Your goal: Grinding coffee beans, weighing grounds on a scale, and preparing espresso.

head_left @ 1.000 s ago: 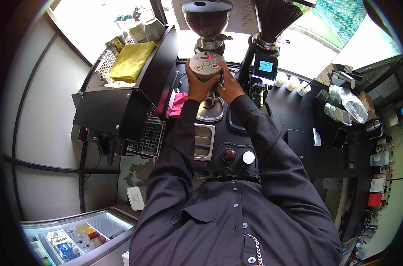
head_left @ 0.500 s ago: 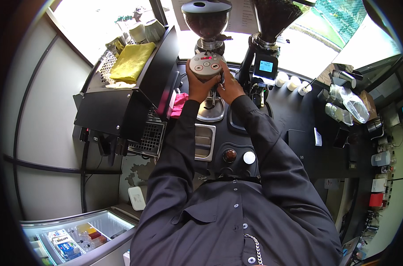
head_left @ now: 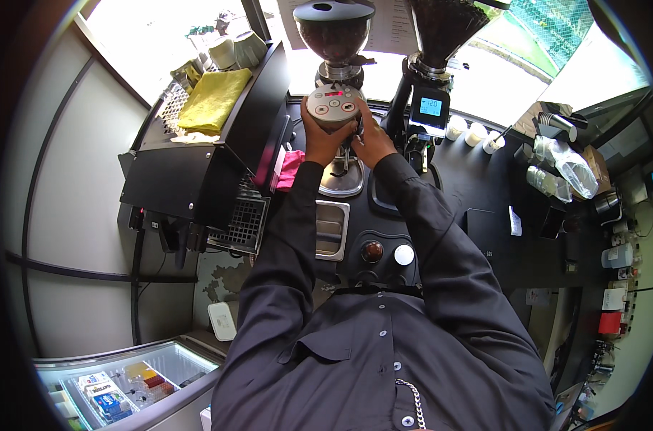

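Left hand (head_left: 321, 146), right hand (head_left: 374, 143), fingers (head_left: 366, 111) gripping grey-topped grinder (head_left: 333, 107), screen-fronted grinder (head_left: 431, 108) between them and white cups (head_left: 475, 135), yellow cloth (head_left: 215, 100) left

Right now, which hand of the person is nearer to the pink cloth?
Left. The left hand is just above and right of the pink cloth in the picture; the right hand is farther right, beyond the left hand.

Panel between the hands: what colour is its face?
Light grey: the panel shows best in the head view, the only one here.
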### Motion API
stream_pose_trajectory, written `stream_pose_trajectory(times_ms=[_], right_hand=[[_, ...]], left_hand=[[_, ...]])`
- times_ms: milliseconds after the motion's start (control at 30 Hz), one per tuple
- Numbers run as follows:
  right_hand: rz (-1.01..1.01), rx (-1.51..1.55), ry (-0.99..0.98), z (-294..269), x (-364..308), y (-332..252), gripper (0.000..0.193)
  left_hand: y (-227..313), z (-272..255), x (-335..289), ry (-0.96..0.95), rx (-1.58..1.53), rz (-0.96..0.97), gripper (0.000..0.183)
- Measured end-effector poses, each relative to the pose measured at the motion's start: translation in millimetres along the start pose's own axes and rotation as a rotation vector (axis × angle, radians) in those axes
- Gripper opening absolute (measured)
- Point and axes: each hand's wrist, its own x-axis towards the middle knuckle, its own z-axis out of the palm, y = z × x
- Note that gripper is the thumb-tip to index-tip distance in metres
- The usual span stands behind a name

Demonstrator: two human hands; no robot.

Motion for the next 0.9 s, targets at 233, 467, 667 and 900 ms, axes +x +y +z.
stream_pose_trajectory(times_ms=[233,467,667,900], right_hand=[[-0.022,0.001,0.019,1.8,1.0,3.4,0.094],[-0.031,0.008,0.028,3.8,1.4,5.6,0.094],[-0.106,-0.057,0.098,7.7,3.4,9.1,0.091],[-0.132,-0.041,0.101,5.7,1.2,10.2,0.091]], left_hand=[[-4.7,0.4,1.4,-0.006,-0.022,-0.013,0.127],[0.6,1.0,-0.1,-0.018,-0.057,-0.026,0.126],[-5.6,-0.1,2.7,-0.015,-0.030,0.013,0.125],[3.2,2.3,0.1,-0.027,-0.115,-0.034,0.123]])
